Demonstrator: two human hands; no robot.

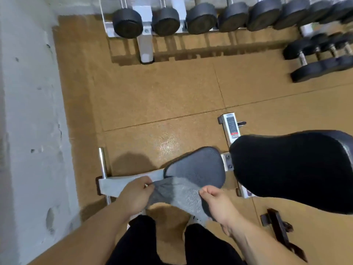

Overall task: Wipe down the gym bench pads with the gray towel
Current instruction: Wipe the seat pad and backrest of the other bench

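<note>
Towel (177, 196) stretched between two hands at a gym bench's seat pad (198, 167).
Left hand (133, 194) pinches its left edge between thumb and finger, while right hand (215, 203) is clenched round its right end. The gray fabric spans between them, its far part meeting the near edge of the seat pad. Back pad (296, 173), black, lies just right of the seat, and the white frame (122, 183) juts left. Far across the brown floor (162, 92), dumbbells (200, 18) sit on a white rack (145, 44). A gray wall (28, 111) runs along the left.
</note>
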